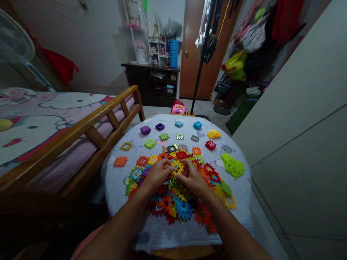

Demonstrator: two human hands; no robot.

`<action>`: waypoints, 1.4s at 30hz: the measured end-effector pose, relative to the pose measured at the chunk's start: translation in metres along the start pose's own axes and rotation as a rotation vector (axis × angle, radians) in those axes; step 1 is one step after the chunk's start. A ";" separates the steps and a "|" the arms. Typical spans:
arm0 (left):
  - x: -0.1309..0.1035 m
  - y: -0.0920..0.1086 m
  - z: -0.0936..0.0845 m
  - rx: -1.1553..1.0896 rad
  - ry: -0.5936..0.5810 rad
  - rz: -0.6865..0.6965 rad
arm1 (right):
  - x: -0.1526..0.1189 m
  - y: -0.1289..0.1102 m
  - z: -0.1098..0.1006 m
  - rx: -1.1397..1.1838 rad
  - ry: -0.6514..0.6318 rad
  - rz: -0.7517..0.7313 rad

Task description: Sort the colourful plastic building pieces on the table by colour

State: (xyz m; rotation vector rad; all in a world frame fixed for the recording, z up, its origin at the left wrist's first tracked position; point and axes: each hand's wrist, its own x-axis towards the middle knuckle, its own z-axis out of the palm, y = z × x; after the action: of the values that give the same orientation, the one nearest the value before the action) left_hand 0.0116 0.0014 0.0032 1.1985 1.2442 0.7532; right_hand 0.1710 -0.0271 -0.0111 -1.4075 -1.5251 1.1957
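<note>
Head view, left hand (158,176) and right hand (193,179) both pinching yellow toothed plastic tile (177,168) between fingertips, multicoloured tile heap (176,206) at six o'clock, lime-green tile cluster (232,165) at three o'clock.

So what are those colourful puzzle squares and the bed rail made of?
The puzzle squares look like moulded plastic: bright solid colours, crisp notched edges and cut-out windows. The yellow square between the left hand and right hand looks the same. The bed rail seems varnished wood, orange-brown and slightly glossy.
</note>
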 end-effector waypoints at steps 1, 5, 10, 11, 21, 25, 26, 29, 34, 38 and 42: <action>0.000 0.001 0.000 -0.009 0.020 0.000 | -0.001 -0.001 0.001 -0.088 0.042 -0.058; -0.001 0.000 0.000 -0.077 0.028 0.004 | -0.001 -0.002 0.004 -0.269 0.167 -0.199; 0.000 -0.001 0.000 -0.153 -0.024 -0.023 | 0.001 0.001 0.002 -0.249 0.199 -0.207; 0.000 -0.001 0.000 -0.167 -0.036 -0.026 | 0.001 0.002 0.001 -0.241 0.196 -0.204; 0.002 -0.006 -0.002 -0.239 -0.103 -0.080 | 0.000 0.003 -0.001 -0.202 0.175 -0.208; 0.004 -0.008 -0.003 -0.278 -0.097 -0.131 | 0.001 0.002 -0.001 -0.154 0.152 -0.174; 0.004 -0.008 -0.002 -0.283 -0.095 -0.143 | 0.001 0.002 -0.002 -0.139 0.148 -0.165; 0.003 -0.006 -0.001 -0.292 -0.094 -0.165 | 0.002 0.001 -0.004 -0.037 0.121 -0.125; -0.001 -0.001 0.002 -0.266 -0.068 -0.140 | 0.005 0.002 -0.001 0.397 0.045 0.061; -0.001 0.001 0.000 -0.226 -0.073 -0.118 | 0.014 0.006 -0.010 0.493 0.094 0.139; 0.002 0.001 -0.008 -0.178 -0.046 -0.099 | 0.041 0.016 -0.059 0.452 0.384 0.120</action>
State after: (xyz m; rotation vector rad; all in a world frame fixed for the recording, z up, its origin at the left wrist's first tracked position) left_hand 0.0051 0.0059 0.0043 0.9973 1.1646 0.7435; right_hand 0.2256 0.0219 -0.0115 -1.3326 -0.8535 1.1667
